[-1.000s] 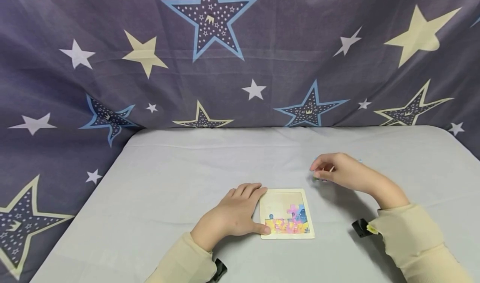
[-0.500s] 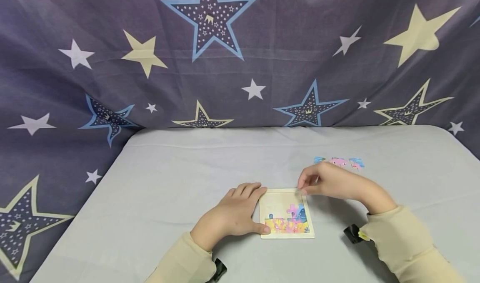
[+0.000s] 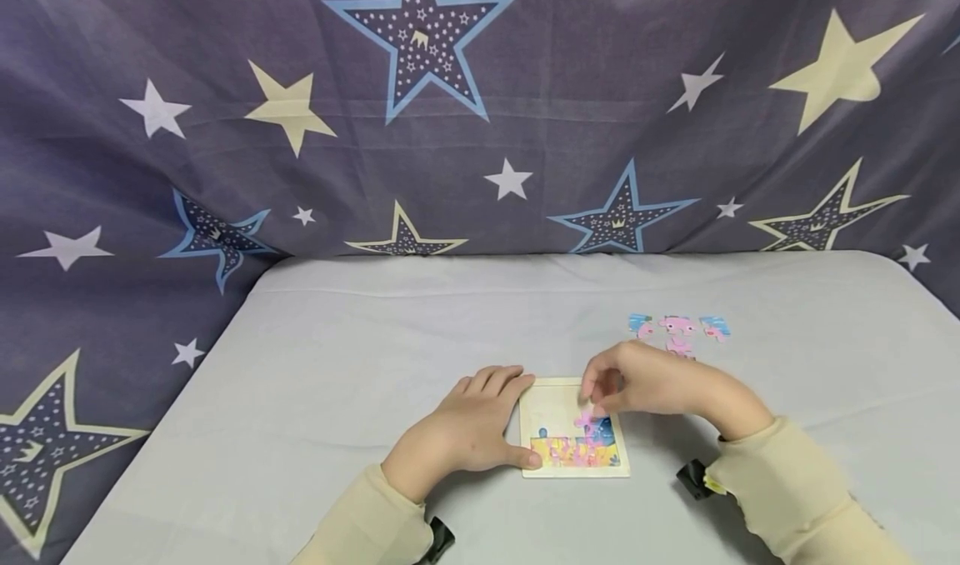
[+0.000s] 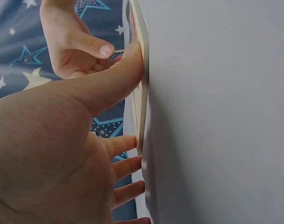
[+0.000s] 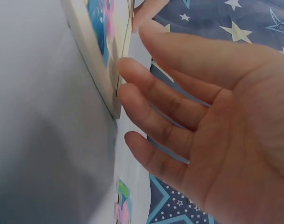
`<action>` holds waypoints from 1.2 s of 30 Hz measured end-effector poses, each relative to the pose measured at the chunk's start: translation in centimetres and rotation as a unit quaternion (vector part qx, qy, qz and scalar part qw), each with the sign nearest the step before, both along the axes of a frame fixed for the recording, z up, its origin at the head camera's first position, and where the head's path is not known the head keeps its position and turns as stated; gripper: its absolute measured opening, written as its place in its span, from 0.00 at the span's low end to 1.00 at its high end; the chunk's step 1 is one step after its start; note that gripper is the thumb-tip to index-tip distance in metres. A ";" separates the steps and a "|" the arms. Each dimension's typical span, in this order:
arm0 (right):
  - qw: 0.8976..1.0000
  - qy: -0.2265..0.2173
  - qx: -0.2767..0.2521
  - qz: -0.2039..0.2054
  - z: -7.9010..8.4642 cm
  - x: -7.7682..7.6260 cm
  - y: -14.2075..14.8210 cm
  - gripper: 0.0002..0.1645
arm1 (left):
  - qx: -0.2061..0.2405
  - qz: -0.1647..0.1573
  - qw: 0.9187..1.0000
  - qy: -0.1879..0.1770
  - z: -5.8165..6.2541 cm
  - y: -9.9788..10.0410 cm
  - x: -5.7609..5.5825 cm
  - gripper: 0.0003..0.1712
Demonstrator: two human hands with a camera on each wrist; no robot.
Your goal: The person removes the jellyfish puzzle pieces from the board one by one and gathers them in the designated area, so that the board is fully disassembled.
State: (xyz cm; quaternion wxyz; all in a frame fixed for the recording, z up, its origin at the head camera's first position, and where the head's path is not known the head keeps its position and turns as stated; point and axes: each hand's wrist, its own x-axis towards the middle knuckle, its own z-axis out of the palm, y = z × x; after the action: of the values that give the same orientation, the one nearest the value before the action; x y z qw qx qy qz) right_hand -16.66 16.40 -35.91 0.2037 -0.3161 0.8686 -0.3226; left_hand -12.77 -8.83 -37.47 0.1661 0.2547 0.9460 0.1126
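A: Left hand [image 3: 468,423] on the puzzle tray [image 3: 573,472], thumb lying across the near left corner, the other fingers fairly straight and spread towards the far left corner. The tray lies flat on the worktop [image 3: 360,340]!

B: And reaching over the tray's right edge, the right hand [image 3: 649,379]! Thumb and forefinger close together, low over the right half. Anything pinched in there?

A: Can't tell! The fingers hide it, and the right wrist view doesn't settle it

B: So which step is this?

A: Fitting, by the look of it. Fitted pieces [image 3: 570,451] fill the tray's near edge and climb its right edge; towards the far left corner the floor is bare

B: And the next move?

A: If there is a piece in that grasp, I'd say square it up, match the tabs and press it flat, left hand steadying the tray. Then it's back to the loose pieces [image 3: 678,326], beyond the tray's far right corner
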 end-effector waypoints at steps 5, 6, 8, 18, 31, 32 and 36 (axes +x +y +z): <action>1.000 -0.013 0.011 0.006 -0.1 0.2 -0.2 0.12 | -0.002 0.000 1.000 0.002 -0.1 0.1 0.0 0.55; 1.000 -0.015 0.011 0.008 -0.2 0.2 -0.3 0.13 | -0.001 0.000 1.000 0.002 0.0 0.1 0.0 0.56; 1.000 -0.014 0.011 0.014 -0.3 0.3 -0.2 0.14 | 0.000 -0.001 1.000 0.003 0.0 0.1 0.0 0.55; 0.999 0.002 0.039 0.013 -0.3 0.6 -0.3 0.17 | 0.001 -0.002 1.000 0.003 0.0 0.2 0.0 0.55; 0.999 -0.009 0.050 0.011 -0.1 0.8 -0.7 0.19 | 0.004 -0.002 1.000 0.001 0.0 0.2 -0.1 0.56; 0.999 -0.011 0.052 0.010 -0.1 0.8 -0.8 0.19 | 0.004 -0.002 1.000 -0.001 0.1 0.2 -0.1 0.56; 0.999 -0.018 0.048 0.009 -0.2 0.6 -0.9 0.19 | 0.006 -0.002 1.000 -0.004 0.1 0.1 0.0 0.56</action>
State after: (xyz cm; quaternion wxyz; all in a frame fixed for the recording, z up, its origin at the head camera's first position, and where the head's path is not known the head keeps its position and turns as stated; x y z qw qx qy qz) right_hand -16.01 15.50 -36.13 0.2369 -0.3079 0.8764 -0.2847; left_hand -12.79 -8.78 -37.36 0.1688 0.2569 0.9441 0.1189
